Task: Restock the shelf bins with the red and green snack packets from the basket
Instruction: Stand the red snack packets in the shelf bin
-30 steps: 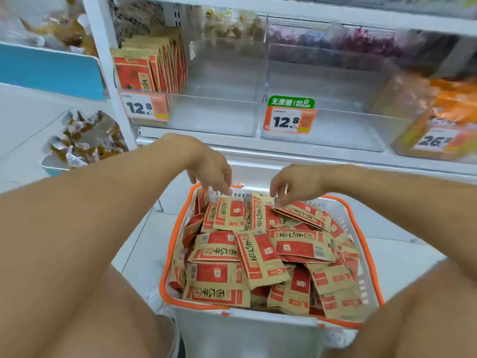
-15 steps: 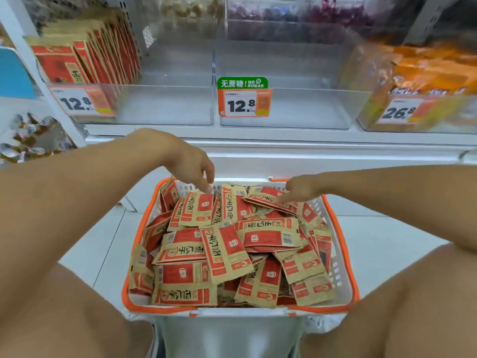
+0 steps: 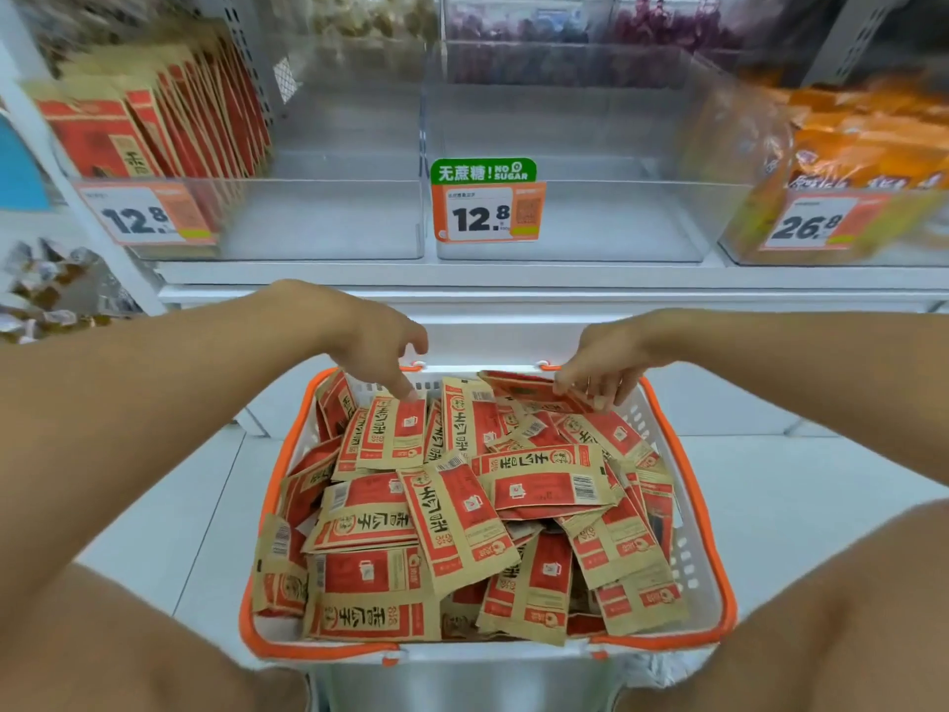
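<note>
— Head view first, from the far left: what's on the shelf?

— A clear bin (image 3: 328, 218) with red and tan packets stood upright (image 3: 154, 120) at its left end, behind a 12.8 price tag (image 3: 146, 215).

— And beside it?

— A second clear bin (image 3: 565, 218) with a green "no sugar" tag (image 3: 485, 200), then a bin of orange bags (image 3: 868, 141) priced 26.8.

— Where are the snack packets?

— Heaped in the white basket with the orange rim (image 3: 711, 547), below the shelf, between the person's knees.

— The left hand (image 3: 375, 341)?

— Over the basket's far left corner, fingers loosely apart, index finger pointing down and touching the top edge of one packet (image 3: 393, 429). It grips nothing.

— The right hand (image 3: 601, 362)?

— At the far right corner, fingers and thumb pinched on a red packet (image 3: 529, 390), its end raised above the heap.
</note>
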Tool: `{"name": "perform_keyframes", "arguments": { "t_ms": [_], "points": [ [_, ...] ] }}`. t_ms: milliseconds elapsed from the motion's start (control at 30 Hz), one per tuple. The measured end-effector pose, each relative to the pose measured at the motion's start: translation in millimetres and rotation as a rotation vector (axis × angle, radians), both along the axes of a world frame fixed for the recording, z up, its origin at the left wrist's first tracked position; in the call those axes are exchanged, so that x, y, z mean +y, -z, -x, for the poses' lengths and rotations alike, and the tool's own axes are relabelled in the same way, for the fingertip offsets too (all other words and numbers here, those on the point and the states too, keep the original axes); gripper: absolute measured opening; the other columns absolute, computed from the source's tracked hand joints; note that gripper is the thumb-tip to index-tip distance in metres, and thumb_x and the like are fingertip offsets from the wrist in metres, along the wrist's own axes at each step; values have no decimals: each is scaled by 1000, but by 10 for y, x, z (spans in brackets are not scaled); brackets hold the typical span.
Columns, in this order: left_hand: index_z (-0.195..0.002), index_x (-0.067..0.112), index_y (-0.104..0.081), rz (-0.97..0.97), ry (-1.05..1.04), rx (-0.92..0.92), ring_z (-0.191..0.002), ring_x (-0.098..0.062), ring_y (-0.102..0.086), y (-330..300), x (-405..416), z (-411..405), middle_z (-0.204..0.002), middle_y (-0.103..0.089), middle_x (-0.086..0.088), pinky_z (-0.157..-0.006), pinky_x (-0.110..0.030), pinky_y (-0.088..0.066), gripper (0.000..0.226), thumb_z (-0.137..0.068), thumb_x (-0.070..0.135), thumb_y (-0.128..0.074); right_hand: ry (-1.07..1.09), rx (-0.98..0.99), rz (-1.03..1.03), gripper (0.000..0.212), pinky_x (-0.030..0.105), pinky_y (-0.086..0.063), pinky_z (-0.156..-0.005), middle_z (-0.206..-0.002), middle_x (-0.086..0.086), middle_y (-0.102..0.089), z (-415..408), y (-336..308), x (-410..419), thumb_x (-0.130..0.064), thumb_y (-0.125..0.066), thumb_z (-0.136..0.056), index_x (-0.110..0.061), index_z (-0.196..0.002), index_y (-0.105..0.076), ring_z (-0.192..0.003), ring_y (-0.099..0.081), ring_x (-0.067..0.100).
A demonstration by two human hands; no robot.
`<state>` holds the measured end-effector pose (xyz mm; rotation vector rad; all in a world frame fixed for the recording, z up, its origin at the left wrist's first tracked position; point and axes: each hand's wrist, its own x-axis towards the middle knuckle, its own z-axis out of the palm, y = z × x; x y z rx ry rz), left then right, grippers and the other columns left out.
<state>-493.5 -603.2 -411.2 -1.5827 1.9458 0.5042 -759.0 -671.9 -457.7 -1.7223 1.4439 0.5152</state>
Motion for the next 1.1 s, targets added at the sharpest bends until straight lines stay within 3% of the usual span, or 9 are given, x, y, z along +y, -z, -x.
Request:
{"name": "perform_keyframes", "arguments": {
  "t_ms": [167, 267, 400, 467, 533, 633, 800, 933, 1100],
  "points": [
    [-153, 30, -23, 63, -34, 225, -135, -21, -44, -96, 117, -38, -156, -33, 3, -109, -37, -40, 88, -83, 52, -72, 128, -273, -265, 67, 50, -52, -101, -119, 24, -67, 67, -485, 16, -48, -80, -72, 0, -118, -67, -106, -67, 35],
    [-152, 32, -27, 150, -17, 420, -138, -15, -39, -204, 218, -78, -156, -32, 11, -106, -29, -34, 94, -75, 53, -78, 141, -424, -372, 61, 52, -54, -95, -120, 26, -64, 26, -646, 110, -44, -87, -65, 0, -103, -70, -112, -64, 42],
    [-120, 34, -66, 246, -32, 703, -95, 2, -66, -325, 309, -122, -117, -68, 19, -90, -29, -50, 39, -83, 41, -76, 219, -619, -411, 71, 42, -59, -91, -123, 23, -66, -194, -880, 244, -51, -77, -73, 0, -121, -66, -106, -68, 40],
    [-101, 31, -75, 302, -64, 771, -81, 4, -68, -353, 323, -156, -95, -75, 15, -80, -25, -53, 12, -90, 35, -70, 287, -688, -360, 75, 38, -59, -89, -117, 20, -69, -308, -1008, 272, -63, -58, -81, 2, -119, -66, -96, -71, 33],
    [-96, 25, -76, 287, -208, 915, -79, -3, -71, -374, 338, -218, -89, -77, 9, -71, -20, -54, 12, -95, 29, -65, 260, -757, -252, 72, 36, -60, -87, -109, 16, -71, -393, -1110, 301, -65, -53, -83, -2, -115, -67, -89, -71, 26],
    [-94, 15, -74, 341, -447, 1126, -74, -11, -72, -428, 319, -314, -87, -77, -1, -62, -19, -52, 17, -97, 26, -61, 127, -786, 146, 47, 30, -60, -78, -89, 11, -64, -488, -1138, 304, -39, -64, -91, 3, -111, -67, -74, -64, 16],
    [-110, 17, -66, 259, -536, 1275, -85, -21, -74, -494, 319, -398, -96, -77, -4, -75, -35, -59, 22, -92, 31, -66, 177, -949, 578, 30, 25, -53, -57, -71, 13, -60, -711, -1124, 274, -17, -58, -101, 11, -100, -70, -55, -57, 11],
    [-105, 25, -67, 291, -513, 1235, -78, -14, -73, -465, 325, -433, -90, -77, 2, -60, -25, -56, 24, -83, 24, -76, 335, -1131, 436, 25, 22, -55, -57, -83, 15, -69, -837, -1154, 265, -23, -65, -96, 2, -96, -71, -62, -63, 13],
    [-107, 25, -68, 373, -585, 1309, -83, -14, -74, -460, 260, -478, -93, -77, 3, -57, -22, -55, 28, -81, 20, -78, 202, -1078, 192, 16, 27, -56, -67, -101, 6, -73, -954, -1053, 299, -20, -68, -94, -15, -108, -68, -81, -70, 19]
  ]
}}
